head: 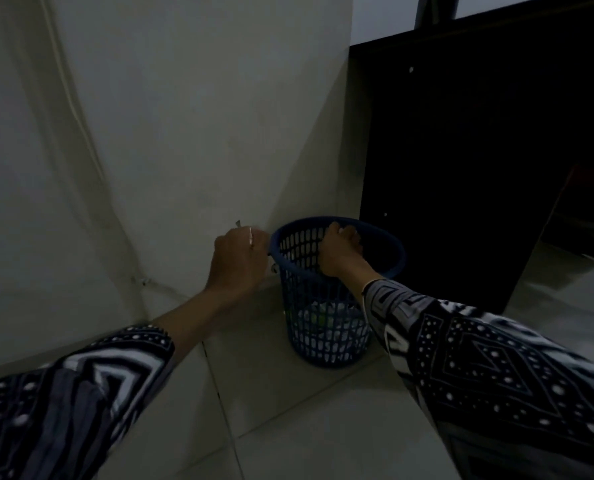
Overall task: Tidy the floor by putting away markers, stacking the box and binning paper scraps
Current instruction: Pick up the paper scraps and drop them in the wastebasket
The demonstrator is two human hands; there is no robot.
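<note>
Inside blue basket (326, 327): white paper scraps (330, 320); right hand (340, 252) over rim.

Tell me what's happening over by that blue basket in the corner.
A person in patterned sleeves is bent over a blue mesh wastebasket standing on the tiled floor by the wall. The left hand is beside the basket's rim, pinching small scraps, apparently paper. The right hand reaches over the rim into the basket's mouth, fingers curled; what it holds, if anything, can't be seen. Crumpled paper already lies in the bottom.
</note>
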